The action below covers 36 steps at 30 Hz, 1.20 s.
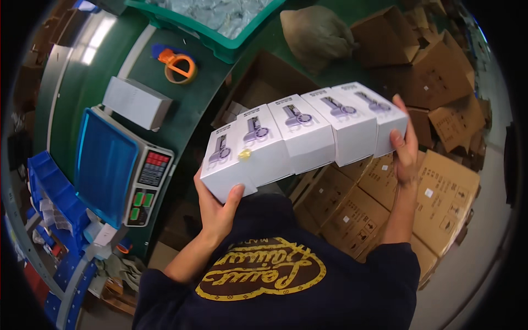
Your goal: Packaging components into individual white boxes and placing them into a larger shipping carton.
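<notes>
Several white printed cartons (308,144) hang in a row in front of me, pressed side by side between my two hands. Each top face carries a picture of a purple device. The row steps unevenly, with the left end lower than the right. My left hand (218,213) grips the leftmost carton's end, thumb on its near face. At the other end, my right hand (406,147) clasps the rightmost carton, its fingers around the far side. A small yellow spot (245,154) shows at the seam of the two leftmost cartons. Below the row gapes an open brown cardboard box (269,71).
On the green table at left are a scale with a blue pan (107,168), a white box (136,103) and an orange tape dispenser (179,67). A green crate (212,39) of plastic-wrapped items stands beyond. Brown cartons (352,217) are stacked at right; a sack (316,36) lies behind.
</notes>
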{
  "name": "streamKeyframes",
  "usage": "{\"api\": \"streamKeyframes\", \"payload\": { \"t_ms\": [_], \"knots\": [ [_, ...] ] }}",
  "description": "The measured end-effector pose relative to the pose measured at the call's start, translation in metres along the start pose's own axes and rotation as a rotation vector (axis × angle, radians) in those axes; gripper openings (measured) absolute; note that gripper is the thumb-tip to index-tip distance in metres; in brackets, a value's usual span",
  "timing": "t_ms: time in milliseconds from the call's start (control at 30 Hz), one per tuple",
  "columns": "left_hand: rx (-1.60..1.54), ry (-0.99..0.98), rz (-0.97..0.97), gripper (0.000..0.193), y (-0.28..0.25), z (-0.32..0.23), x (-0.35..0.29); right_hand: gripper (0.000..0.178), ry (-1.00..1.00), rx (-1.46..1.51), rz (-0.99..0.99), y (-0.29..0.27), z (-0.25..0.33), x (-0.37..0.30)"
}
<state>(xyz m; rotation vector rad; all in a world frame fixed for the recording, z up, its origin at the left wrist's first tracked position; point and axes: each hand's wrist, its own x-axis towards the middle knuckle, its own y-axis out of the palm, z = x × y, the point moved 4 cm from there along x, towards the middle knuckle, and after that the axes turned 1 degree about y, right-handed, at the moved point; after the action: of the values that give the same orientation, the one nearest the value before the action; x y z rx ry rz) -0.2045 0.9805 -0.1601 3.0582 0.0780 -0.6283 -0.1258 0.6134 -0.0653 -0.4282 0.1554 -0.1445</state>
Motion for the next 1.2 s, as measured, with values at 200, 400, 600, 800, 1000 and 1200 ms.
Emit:
{"api": "streamKeyframes", "payload": {
  "t_ms": [200, 400, 600, 800, 1000, 1200],
  "knots": [
    [0.168, 0.021, 0.070, 0.081, 0.042, 0.088, 0.069, 0.052, 0.243, 0.024, 0.007, 0.019, -0.182, 0.021],
    [0.308, -0.125, 0.125, 0.074, 0.046, 0.173, 0.151, 0.050, 0.456, 0.074, -0.058, 0.083, -0.311, 0.024],
    [0.437, 0.031, 0.262, 0.072, 0.064, 0.181, 0.201, 0.040, 0.568, 0.079, -0.309, 0.119, -0.392, 0.011],
    [0.565, 0.032, 0.314, 0.080, 0.078, 0.183, 0.191, 0.032, 0.619, 0.034, -0.462, 0.117, -0.406, -0.003],
    [0.568, 0.015, 0.393, 0.090, 0.092, 0.174, 0.175, 0.029, 0.622, 0.005, -0.642, 0.094, -0.392, -0.003],
    [0.428, -0.193, 0.305, 0.071, 0.089, 0.233, 0.235, 0.029, 0.662, -0.314, -0.603, 0.098, -0.372, 0.050]
  ]
}}
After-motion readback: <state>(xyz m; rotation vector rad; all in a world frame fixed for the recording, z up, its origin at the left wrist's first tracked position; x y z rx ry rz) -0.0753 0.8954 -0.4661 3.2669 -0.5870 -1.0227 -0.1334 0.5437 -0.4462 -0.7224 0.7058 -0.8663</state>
